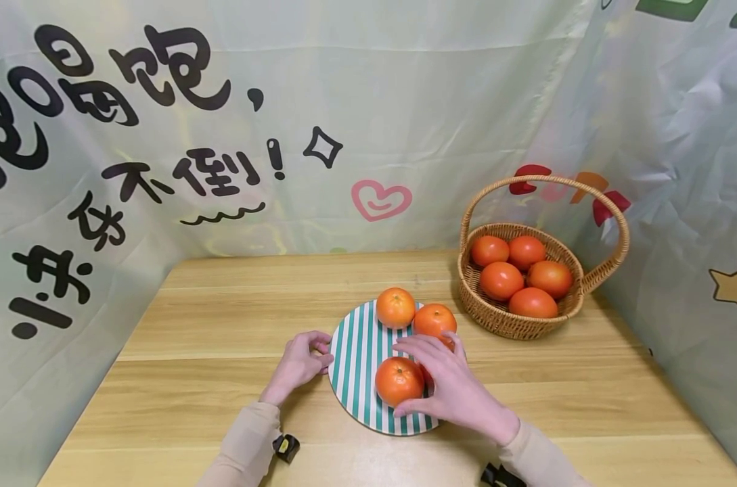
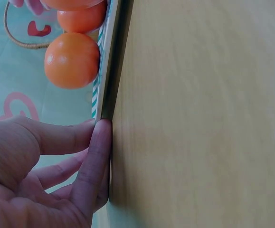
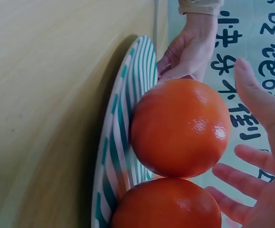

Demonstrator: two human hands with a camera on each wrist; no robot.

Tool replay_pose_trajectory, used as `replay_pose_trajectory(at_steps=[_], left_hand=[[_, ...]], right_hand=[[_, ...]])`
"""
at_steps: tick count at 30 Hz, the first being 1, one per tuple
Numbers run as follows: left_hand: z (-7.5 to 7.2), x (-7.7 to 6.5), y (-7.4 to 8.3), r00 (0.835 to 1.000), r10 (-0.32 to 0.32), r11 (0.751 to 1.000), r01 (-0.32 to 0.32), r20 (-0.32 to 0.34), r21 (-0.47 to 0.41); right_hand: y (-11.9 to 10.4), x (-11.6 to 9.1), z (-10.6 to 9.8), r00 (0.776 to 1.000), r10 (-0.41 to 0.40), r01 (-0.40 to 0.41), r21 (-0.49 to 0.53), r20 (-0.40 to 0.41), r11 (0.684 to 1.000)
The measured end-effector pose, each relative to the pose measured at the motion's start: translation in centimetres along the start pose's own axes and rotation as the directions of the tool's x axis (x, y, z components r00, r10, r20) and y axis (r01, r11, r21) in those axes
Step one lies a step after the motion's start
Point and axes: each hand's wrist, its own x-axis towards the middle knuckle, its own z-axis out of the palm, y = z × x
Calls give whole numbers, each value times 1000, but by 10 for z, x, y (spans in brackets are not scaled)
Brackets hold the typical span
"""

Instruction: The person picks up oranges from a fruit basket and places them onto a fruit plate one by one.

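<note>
A round board (image 1: 359,365) with green and white stripes lies on the table and bears several glossy oranges. My left hand (image 1: 304,360) pinches its left rim between thumb and fingers, as the left wrist view (image 2: 56,166) shows. Around the near orange (image 1: 399,381) my right hand (image 1: 444,385) arches with spread fingers. The right wrist view shows a gap between the thumb and the fruit, and the fingertips (image 3: 222,171) close beside it. One orange (image 1: 395,308) sits at the board's far edge, another (image 1: 434,320) right of it. A further orange is mostly hidden behind my right hand.
A wicker basket (image 1: 496,325) with a tall handle stands at the back right, holding several orange-red fruits (image 1: 502,281). The wooden table (image 1: 234,304) is backed by a printed cloth (image 1: 441,122), with another cloth side at the right.
</note>
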Motion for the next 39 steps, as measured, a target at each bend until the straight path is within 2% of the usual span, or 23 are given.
replay_pose_trajectory(at_steps=[7, 12, 19, 25, 28, 34, 39], left_hand=[[0, -1, -1, 1000, 10, 1000, -10, 3, 6], [1, -2, -1, 1000, 7, 1000, -7, 7, 0], [1, -3, 0, 1000, 7, 1000, -7, 2, 4], [1, -3, 0, 1000, -5, 1000, 5, 6, 8], [2, -3, 0, 1000, -8, 1000, 8, 8, 8], [2, -3, 0, 1000, 0, 1000, 0, 9, 13], [2, -3, -1, 1000, 4, 1000, -4, 8, 13]], right_hand=[[9, 5, -9, 996, 31, -14, 181, -88, 983], [23, 9, -25, 985, 62, -25, 218, -163, 976], [46, 19, -56, 961, 182, -147, 171, -207, 974], [69, 27, -76, 946, 226, -205, 111, -233, 972], [81, 29, -85, 934, 275, -265, 76, -227, 961], [106, 33, -103, 902, 396, -402, -5, -171, 916], [127, 38, -115, 854, 511, -519, -95, -93, 850]])
